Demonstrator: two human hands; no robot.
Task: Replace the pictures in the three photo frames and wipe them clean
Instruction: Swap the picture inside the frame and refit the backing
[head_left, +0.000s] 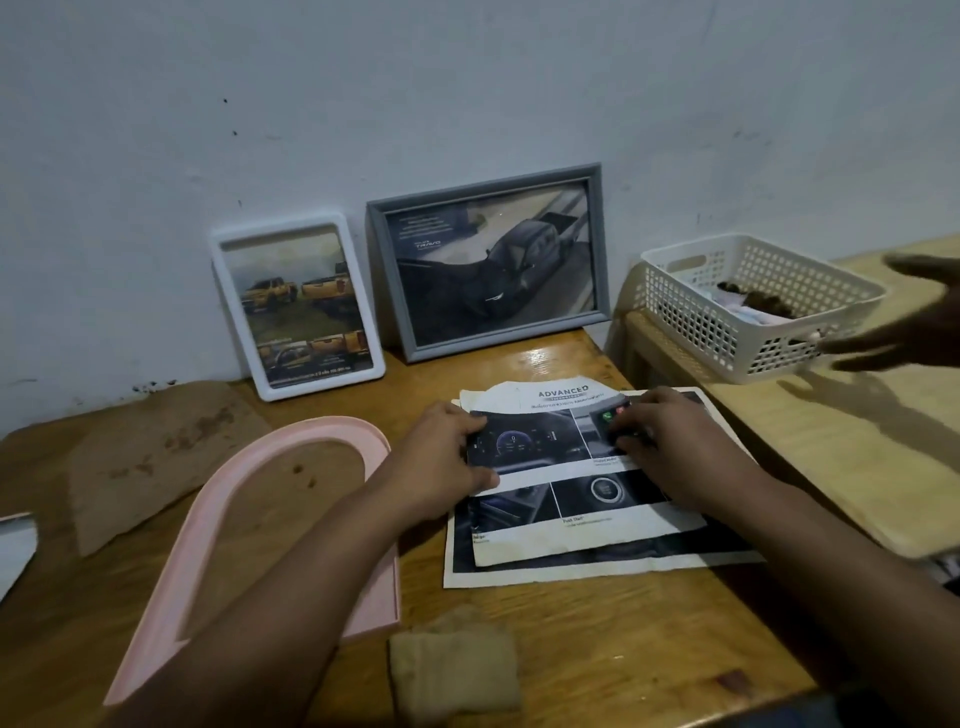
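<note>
Two printed pictures lie stacked on the wooden table; the top sheet (587, 499) shows car dashboard photos, and the larger sheet (597, 564) sticks out beneath it. My left hand (447, 462) pinches the top sheet's left edge between thumb and fingers. My right hand (670, 441) presses curled fingers on its upper right part. A pink arched frame (311, 431) lies flat and empty to the left. A white frame (296, 306) and a grey frame (488, 260) lean on the wall, each with a car picture. A beige cloth (452, 670) lies near the front edge.
A brown backing board (156, 457) lies left of the pink frame. A white basket (753, 306) with small items stands on a lighter table (857, 441) at the right. Another person's hand (909, 322) hovers beside the basket. A pale sheet (15, 545) pokes in at the left edge.
</note>
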